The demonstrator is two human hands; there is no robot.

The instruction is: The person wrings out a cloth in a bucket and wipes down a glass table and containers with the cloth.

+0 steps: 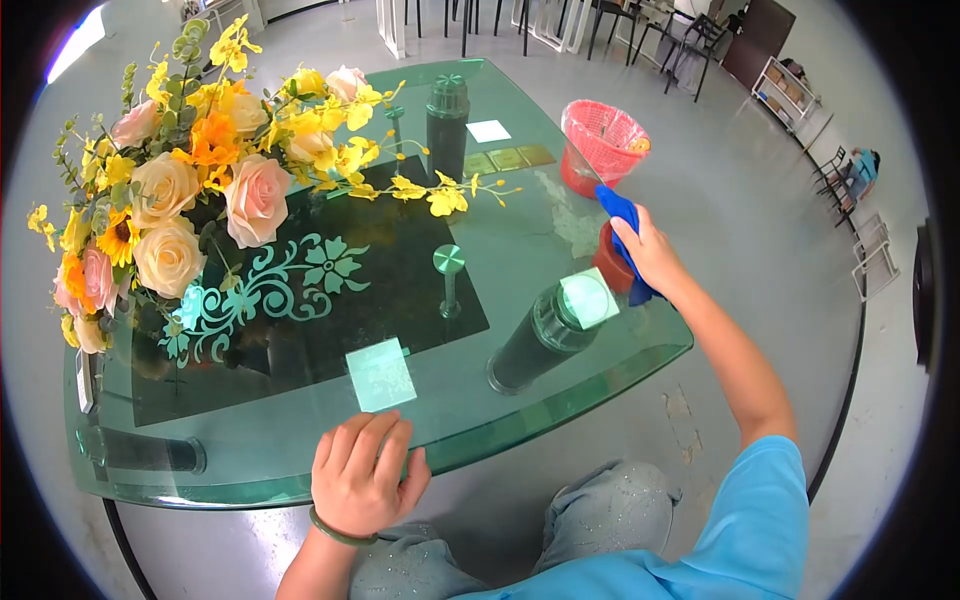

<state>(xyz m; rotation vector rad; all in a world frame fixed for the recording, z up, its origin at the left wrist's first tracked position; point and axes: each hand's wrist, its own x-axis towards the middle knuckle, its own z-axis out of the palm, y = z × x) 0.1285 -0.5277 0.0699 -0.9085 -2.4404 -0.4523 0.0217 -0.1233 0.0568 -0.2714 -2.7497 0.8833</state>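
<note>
My right hand (pixel 650 252) is closed on a blue cloth (pixel 622 212) at the right side of the glass table (pixel 550 405). Under and beside the cloth is a reddish round object (pixel 610 262), partly covered. A thin blade-like thing (pixel 583 165) sticks out above the cloth; what it is, I cannot make out. My left hand (pixel 365 470) is at the table's front edge, fingers loosely curled with nothing visible in them. Just beyond it lies a pale square (pixel 381 376). Another pale square (pixel 589 298) lies near my right hand, over a dark table leg.
A large flower arrangement (pixel 165 200) covers the table's left part. A pink basket (pixel 603 140) stands off the table's right edge. Gold squares (pixel 508 159) and a white square (pixel 488 131) lie farther back. A person (pixel 860 172) sits far right, near chairs.
</note>
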